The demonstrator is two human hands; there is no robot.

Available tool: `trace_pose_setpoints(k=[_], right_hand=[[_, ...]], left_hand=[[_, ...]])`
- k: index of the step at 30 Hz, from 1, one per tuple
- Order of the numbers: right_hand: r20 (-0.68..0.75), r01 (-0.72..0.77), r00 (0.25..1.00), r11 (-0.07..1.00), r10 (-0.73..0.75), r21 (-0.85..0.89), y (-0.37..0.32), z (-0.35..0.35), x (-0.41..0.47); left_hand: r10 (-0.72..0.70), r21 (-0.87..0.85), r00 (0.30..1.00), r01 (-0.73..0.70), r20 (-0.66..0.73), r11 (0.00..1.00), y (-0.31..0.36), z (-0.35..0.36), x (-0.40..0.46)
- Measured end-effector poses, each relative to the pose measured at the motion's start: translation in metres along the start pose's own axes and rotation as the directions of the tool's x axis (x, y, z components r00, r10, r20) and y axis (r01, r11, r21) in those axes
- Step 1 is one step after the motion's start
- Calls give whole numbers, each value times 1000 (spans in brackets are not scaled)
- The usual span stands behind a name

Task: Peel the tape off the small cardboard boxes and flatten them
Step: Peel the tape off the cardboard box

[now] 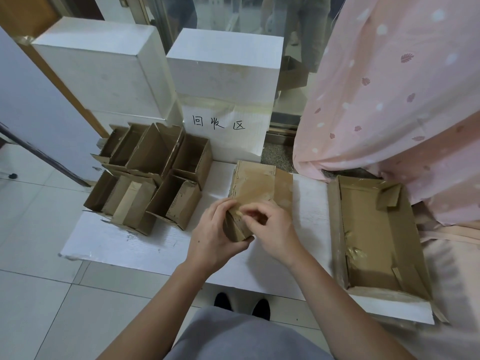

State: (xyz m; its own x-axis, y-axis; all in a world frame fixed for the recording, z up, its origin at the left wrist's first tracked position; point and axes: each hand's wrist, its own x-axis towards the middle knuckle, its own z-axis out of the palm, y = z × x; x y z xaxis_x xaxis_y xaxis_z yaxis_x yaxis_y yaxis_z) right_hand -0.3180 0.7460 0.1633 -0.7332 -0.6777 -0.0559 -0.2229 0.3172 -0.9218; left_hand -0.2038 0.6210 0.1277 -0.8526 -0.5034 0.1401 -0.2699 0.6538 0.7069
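while left hand [213,236] gripped small brown cardboard box [237,224], right hand [272,229] pinched its tape; white box [226,131] behind read "回收区".

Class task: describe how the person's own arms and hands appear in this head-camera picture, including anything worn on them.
Both forearms are bare as far as the picture shows: no sleeves, gloves or watch are visible. The left hand and right hand show no rings or markings that can be made out. Fingernails look short and unpainted. Lower down, grey clothing covers the body.
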Motion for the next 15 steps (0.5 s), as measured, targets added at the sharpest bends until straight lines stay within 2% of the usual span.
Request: trace_pose_setpoints(k=[2,7,11,13,15], right_hand=[[-34,-75,996,995,78,67,2,-2,1],[0,-118,993,991,118,-67,3,-3,6],[-95,-94,993,966,73,-241,0,-7,7],[-165,-27,986,934,-34,-356,0,-7,5],[-160,75,973,889,-164,-451,-1,-4,3]], left_hand=[[7,11,1000,-7,-10,1000,2,0,1],[40,46,999,-41,22,998,5,3,2],[10,18,997,-11,71,1000,12,0,5],[-5,11,997,4,74,1000,17,-3,7],[-15,-1,997,15,73,1000,22,-4,7]])
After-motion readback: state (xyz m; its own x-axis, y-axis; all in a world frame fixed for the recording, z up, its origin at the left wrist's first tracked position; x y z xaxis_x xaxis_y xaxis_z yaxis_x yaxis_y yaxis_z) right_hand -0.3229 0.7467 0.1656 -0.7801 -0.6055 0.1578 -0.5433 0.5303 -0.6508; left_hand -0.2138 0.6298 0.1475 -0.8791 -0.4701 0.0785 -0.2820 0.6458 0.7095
